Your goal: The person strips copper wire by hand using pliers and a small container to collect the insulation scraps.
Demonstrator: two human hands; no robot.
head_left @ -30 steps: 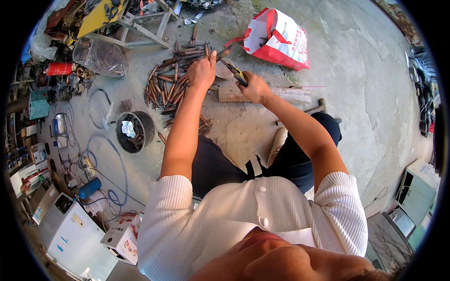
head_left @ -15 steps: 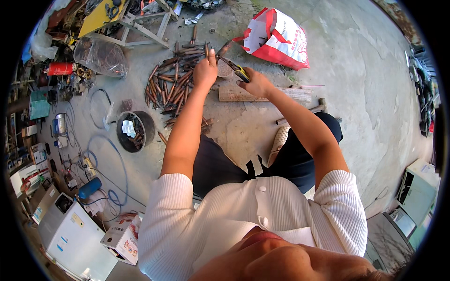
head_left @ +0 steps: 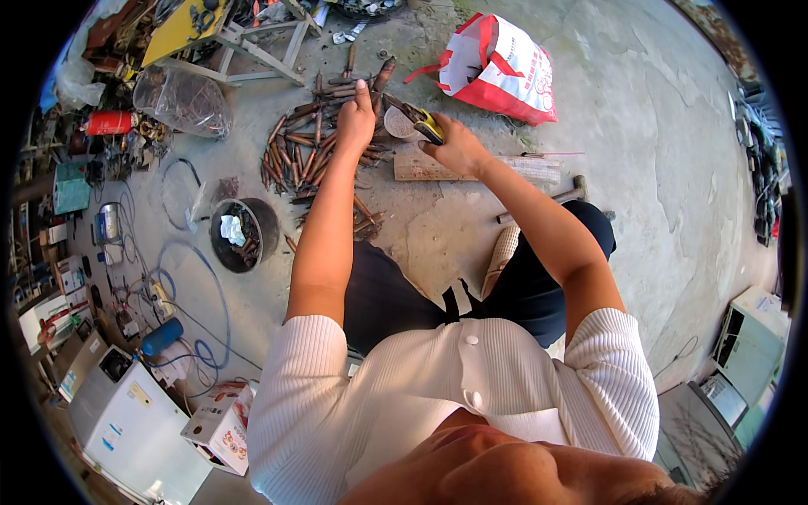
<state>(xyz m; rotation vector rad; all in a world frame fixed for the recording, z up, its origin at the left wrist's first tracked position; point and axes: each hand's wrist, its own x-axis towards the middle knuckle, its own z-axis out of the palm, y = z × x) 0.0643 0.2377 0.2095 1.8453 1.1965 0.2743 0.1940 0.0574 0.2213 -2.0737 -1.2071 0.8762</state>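
My left hand is closed round a dark copper-coloured tapered rod, its thumb stretched along it. The rod's upper end points away from me. In my right hand is a pair of pliers with yellow and black handles. Its dark jaws reach toward the lower part of the rod; whether they touch it I cannot tell. Beneath and left of my left hand, a pile of similar copper-coloured rods lies on the concrete floor. A small round pale dish sits under the pliers.
A wooden block and a hammer lie near my right leg. At left stands a dark bucket with rods inside. A red and white bag stands beyond my right hand. Blue hose curls at left.
My left hand has shifted a little left with the rod, which now stands more upright. The pliers have moved slightly left, and the gap between rod and jaws looks different.
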